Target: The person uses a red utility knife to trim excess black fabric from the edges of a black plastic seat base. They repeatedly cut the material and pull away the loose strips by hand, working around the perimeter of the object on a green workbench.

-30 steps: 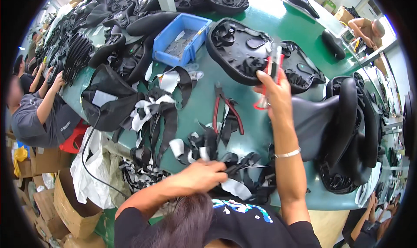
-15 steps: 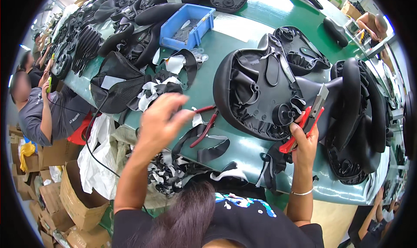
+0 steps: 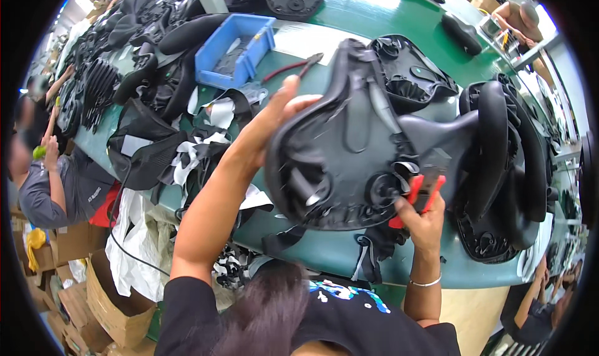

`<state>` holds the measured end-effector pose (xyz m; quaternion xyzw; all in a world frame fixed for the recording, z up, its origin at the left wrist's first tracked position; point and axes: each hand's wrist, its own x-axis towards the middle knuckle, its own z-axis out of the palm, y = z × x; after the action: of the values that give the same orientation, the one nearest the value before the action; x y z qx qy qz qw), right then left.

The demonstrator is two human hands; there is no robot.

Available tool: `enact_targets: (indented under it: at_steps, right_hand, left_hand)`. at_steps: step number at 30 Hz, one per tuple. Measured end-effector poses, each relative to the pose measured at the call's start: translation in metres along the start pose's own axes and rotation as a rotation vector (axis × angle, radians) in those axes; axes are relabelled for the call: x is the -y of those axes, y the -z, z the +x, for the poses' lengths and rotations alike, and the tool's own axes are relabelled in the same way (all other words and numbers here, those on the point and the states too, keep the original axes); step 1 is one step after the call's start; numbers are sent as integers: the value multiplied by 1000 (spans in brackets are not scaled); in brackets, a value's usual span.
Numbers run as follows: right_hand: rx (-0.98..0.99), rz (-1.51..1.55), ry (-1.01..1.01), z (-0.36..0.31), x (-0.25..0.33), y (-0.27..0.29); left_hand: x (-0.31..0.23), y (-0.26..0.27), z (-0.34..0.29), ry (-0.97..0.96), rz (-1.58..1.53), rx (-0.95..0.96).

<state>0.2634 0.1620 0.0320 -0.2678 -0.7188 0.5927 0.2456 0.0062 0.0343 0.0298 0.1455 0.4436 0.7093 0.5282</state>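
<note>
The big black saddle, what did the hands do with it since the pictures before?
The left hand left the straps and took hold of the black saddle, which is now lifted and tilted off the green table. The right hand dropped from above the saddle to its lower edge, bringing the red-handled pliers against it. The blue bin stayed on the table.

- Black saddle: moulded shell, underside up w/ ribs, round bosses and slots showing. Lifted clear of the green surface, tilted, nose toward upper right. Gripped at its upper-left rim.
- Red-handled pliers: handles low, grey head up, touching saddle's lower-right edge, near a round boss.
</note>
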Motion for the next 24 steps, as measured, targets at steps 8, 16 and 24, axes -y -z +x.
enact_targets:
  at_steps: [8, 16, 24]
  right_hand:
    - [262, -425, 105, -8, -4, 9]
    - [530, -1189, 639, 18, 26, 14]
    - [286, -852, 56, -84, -10, -30]
  left_hand:
    - [14, 47, -40, 123, 357, -81]
    - [-12, 19, -23, 134, 555, 23]
    - [30, 36, -65, -27, 352, -285]
